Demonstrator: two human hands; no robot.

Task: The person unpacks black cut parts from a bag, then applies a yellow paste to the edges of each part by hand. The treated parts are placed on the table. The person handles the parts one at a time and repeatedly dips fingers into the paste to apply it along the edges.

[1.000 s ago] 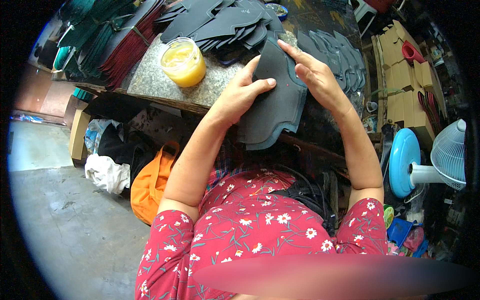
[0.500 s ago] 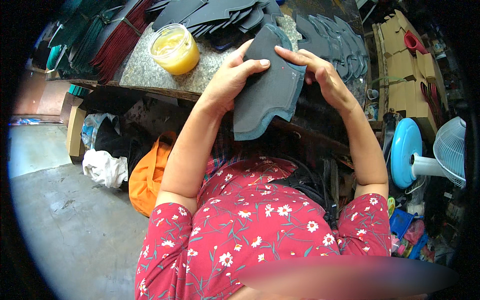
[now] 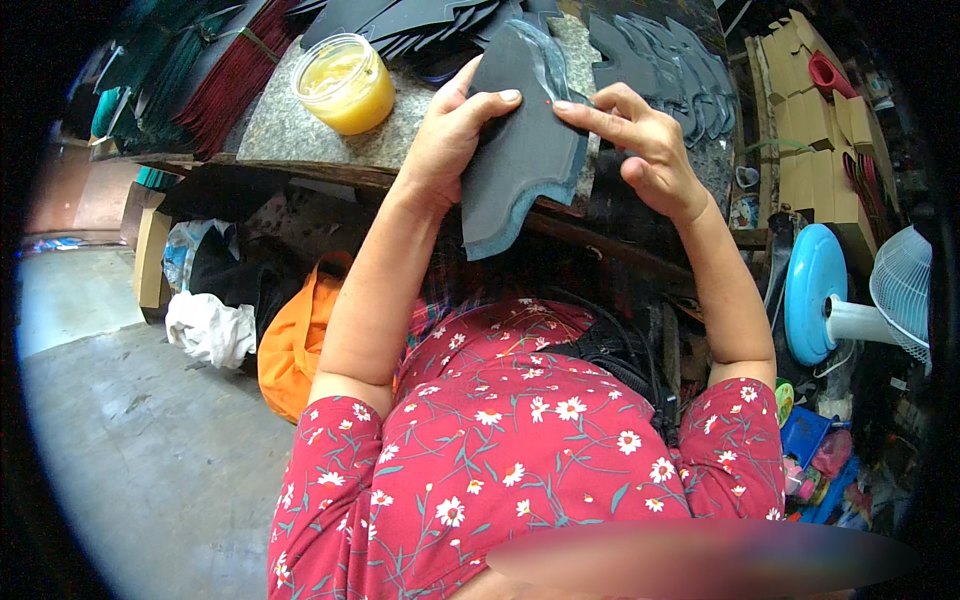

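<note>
1. Standing nearly upright between both hands, the dark cut piece [image 3: 525, 150] is held just above the near edge of the stone slab [image 3: 290, 130], its long axis running from the rounded top, far from the person, down to the notched lower end nearest the body. A lighter blue-grey layer shows along its lower rim.
2. Left hand [image 3: 450, 135] grips the piece's left edge, thumb lying across the front face and the fingers hidden behind it, so it is clamped on the piece.
3. Right hand [image 3: 640, 145] touches the upper right edge with the index finger stretched toward the left thumb tip; the other fingers curl loosely, apart from the piece. Both hands are about equally near; the left carries the weight.
4. Jar of yellow paste [image 3: 345, 82] sits on the slab, well to the left of the piece; more dark cut pieces [image 3: 660, 70] lie behind.
5. Compared with 0.5 s ago, the piece has turned more upright and narrower to view, and the right hand has slid from its side toward the top edge.
</note>
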